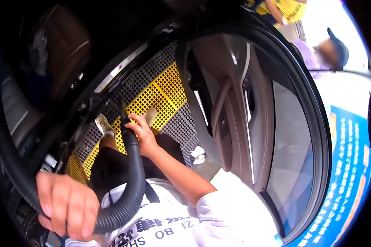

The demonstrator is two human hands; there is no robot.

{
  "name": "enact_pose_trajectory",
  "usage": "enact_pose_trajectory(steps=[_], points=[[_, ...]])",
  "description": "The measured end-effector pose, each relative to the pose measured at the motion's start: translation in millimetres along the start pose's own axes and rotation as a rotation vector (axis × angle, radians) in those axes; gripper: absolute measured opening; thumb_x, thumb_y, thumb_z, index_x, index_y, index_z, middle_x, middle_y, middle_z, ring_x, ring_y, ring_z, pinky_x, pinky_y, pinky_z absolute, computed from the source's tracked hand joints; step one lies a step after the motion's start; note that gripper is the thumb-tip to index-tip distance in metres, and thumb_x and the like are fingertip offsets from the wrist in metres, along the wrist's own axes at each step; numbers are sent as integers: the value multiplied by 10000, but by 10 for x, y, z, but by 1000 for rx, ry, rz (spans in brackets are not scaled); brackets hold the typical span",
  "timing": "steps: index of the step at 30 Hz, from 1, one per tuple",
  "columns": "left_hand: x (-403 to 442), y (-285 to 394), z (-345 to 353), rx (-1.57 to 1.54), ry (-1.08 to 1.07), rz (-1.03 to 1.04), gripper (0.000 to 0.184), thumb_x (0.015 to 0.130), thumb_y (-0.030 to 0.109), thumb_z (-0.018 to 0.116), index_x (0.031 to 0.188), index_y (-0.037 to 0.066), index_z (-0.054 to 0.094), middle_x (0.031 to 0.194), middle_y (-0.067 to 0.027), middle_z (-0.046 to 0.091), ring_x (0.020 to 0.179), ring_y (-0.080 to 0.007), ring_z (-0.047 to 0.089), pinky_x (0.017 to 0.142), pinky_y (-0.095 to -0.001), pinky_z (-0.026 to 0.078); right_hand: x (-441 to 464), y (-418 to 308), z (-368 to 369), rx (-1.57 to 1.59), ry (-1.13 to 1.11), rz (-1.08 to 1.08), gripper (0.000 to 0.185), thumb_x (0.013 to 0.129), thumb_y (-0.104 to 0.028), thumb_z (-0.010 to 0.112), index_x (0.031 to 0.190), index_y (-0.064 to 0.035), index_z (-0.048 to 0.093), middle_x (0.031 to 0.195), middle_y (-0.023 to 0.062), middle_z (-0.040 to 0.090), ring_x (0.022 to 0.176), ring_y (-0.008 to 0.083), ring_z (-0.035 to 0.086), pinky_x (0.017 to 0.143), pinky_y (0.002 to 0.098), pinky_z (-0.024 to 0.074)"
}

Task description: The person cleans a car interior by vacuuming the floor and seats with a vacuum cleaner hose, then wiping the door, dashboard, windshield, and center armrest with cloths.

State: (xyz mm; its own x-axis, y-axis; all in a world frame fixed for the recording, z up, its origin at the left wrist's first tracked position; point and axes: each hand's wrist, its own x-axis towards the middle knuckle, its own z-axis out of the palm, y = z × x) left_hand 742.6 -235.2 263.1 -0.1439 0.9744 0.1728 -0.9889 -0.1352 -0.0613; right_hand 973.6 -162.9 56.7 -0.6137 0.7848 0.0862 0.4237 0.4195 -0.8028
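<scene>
Since both hands are on the ribbed black vacuum hose (pixel 137 168), the head view, its only angle, shows work I would call under way. The left hand (pixel 68 203) is wrapped round the hose, fingers closed; the right hand (pixel 143 133) pinches its narrow nozzle (pixel 124 121) between thumb and curled fingers. That nozzle points toward the car's sill plate (pixel 116 76), above the yellow and grey floor grating (pixel 163 92), beside the wide-open car door (pixel 261 123). So picking up the hose is done; how much else is finished or left, I cannot tell.

Shadow swallows the nozzle's tip, so contact with the sill is unclear. The seat (pixel 64 37) is dim, the hose's far end is lost in the dark, and the blue printed board (pixel 348 177) is cut off.
</scene>
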Motion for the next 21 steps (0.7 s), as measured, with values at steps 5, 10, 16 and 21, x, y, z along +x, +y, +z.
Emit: enact_pose_trajectory(steps=[5, 10, 16, 21], points=[[-301, -771, 726, -31, -122, -160, 133, 871, 27, 601, 899, 34, 471, 609, -51, 616, 484, -187, 616, 547, -370, 551, -364, -205, -951, 58, 162, -151, 417, 695, -28, 687, 1083, -47, 535, 1280, 162, 574, 1279, 354, 490, 1116, 523, 292], [-624, -1698, 1070, -66, -338, -259, 97, 912, 105, 576, 922, 77, 484, 665, 10, 633, 568, -149, 632, 638, -333, 530, -1074, -245, -2125, -144, 315, -251, 288, 750, -46, 668, 1029, -38, 597, 1220, 159, 595, 1227, 378, 521, 1073, 500, 373], [-474, -2453, 1624, -223, -704, -547, 81, 878, 34, 561, 857, 70, 491, 680, -42, 628, 619, -208, 639, 685, -389, 542, -2004, -798, -3269, -323, 570, -309, 230, 760, -110, 673, 976, -42, 634, 1132, 155, 634, 1180, 376, 560, 1038, 532, 402], [-400, -2440, 1789, -72, -698, -425, 225, 984, 213, 540, 822, 57, 529, 675, -23, 640, 649, -197, 651, 678, -387, 549, -1947, -954, -3722, -470, 681, -323, 221, 746, -104, 668, 955, -39, 640, 1127, 148, 640, 1179, 376, 563, 1048, 526, 395]])
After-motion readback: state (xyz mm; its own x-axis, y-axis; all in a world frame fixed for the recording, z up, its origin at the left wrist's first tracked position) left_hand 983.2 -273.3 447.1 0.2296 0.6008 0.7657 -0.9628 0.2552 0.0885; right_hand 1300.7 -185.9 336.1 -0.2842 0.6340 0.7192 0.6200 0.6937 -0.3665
